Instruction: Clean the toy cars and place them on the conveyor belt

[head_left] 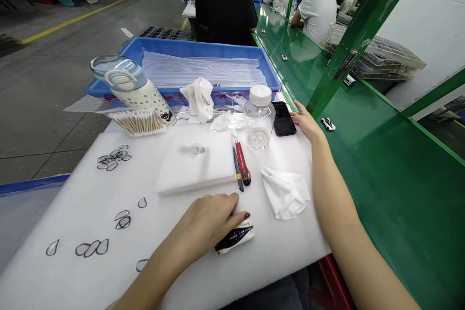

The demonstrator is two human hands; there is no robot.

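Note:
Near the front of the white foam-topped table, my left hand (pixel 212 220) is closed on a white and black toy car (pixel 235 237). Its thumb lies along the car's far side, and the other fingers curl over, partly hidden. At the table's right edge my right hand (pixel 307 123) reaches forward, fingers apart, beside a black phone (pixel 284 118); I see nothing in it. Beyond my left hand lie tweezers (pixel 238 169) and a red utility knife (pixel 242 162), next to a white foam block (pixel 196 164). A crumpled white cloth (pixel 285 193) rests between my arms.
Black rings (pixel 114 157) lie scattered at left. Behind stand a tumbler (pixel 145 89), cotton swabs (pixel 138 122), a clear bottle (pixel 259 118) and a blue bin (pixel 203 48). A green conveyor (pixel 381 155) with toy cars (pixel 328 124) runs at right past a green post (pixel 337 58). People sit ahead.

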